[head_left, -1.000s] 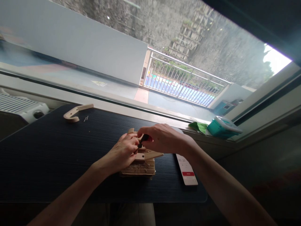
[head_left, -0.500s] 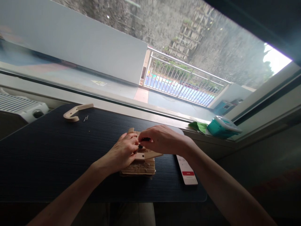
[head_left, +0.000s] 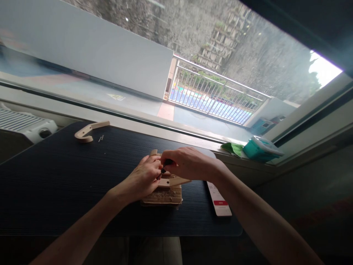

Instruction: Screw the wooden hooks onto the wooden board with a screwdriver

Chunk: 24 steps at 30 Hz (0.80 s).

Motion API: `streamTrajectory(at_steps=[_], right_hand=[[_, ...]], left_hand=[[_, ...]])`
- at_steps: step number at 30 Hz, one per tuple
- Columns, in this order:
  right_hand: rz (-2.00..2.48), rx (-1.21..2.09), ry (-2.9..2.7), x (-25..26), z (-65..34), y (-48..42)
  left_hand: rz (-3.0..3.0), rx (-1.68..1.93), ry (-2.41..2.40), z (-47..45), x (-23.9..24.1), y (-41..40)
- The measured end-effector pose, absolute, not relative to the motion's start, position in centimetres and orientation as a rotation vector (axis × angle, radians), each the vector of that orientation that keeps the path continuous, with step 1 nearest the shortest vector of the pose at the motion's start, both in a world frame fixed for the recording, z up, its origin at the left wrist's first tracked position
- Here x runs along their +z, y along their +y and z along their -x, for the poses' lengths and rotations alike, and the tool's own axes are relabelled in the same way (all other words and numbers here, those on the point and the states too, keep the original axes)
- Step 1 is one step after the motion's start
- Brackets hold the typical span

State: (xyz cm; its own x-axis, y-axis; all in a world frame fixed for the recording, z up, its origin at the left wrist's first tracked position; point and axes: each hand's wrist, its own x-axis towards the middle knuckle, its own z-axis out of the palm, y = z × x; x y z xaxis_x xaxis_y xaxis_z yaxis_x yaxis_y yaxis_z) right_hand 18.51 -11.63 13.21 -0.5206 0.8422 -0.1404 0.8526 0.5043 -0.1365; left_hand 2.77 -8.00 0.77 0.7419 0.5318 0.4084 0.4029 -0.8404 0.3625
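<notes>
**A:** What does the right grip [head_left: 190,163] have?

**B:** It is clenched on a small black tool handle [head_left: 167,162], pinched between thumb and fingertips. The tool slants down and to the left, towards the other hand.

**A:** And the left grip [head_left: 143,178]?

**B:** Its fingers are curled, with their tips right at the lower end of the black tool, touching the right hand's fingers. It rests on a pale angled wooden piece [head_left: 176,181]. Whether it pinches anything there cannot be told, because the fingertips hide it.

**A:** Where does that wooden piece lie relative to the hands?

**B:** It is directly under both. Its pointed right end sticks out below the right grip. The piece sits on a flat, rough brown block [head_left: 165,198], which lies on the dark ribbed tabletop [head_left: 55,176].

**A:** What lies further out?

**B:** A white phone with a red button on its screen [head_left: 220,201] lies just right of the block, under the right wrist. Well apart, at the far left of the tabletop, lies a curved pale wooden hook [head_left: 88,133] with two small metal pins [head_left: 100,138] just beside it. On the window sill to the right there is a teal plastic box [head_left: 261,149] touching a green cloth [head_left: 233,148].
</notes>
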Motion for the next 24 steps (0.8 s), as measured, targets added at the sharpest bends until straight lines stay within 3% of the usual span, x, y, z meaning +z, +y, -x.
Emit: streamTrajectory(at_steps=[24], right_hand=[[-1.519,-0.230,2.638,13.28,-18.47,-11.58]], left_hand=[[-2.685,0.763,0.740,-2.74,0.77,-8.16]])
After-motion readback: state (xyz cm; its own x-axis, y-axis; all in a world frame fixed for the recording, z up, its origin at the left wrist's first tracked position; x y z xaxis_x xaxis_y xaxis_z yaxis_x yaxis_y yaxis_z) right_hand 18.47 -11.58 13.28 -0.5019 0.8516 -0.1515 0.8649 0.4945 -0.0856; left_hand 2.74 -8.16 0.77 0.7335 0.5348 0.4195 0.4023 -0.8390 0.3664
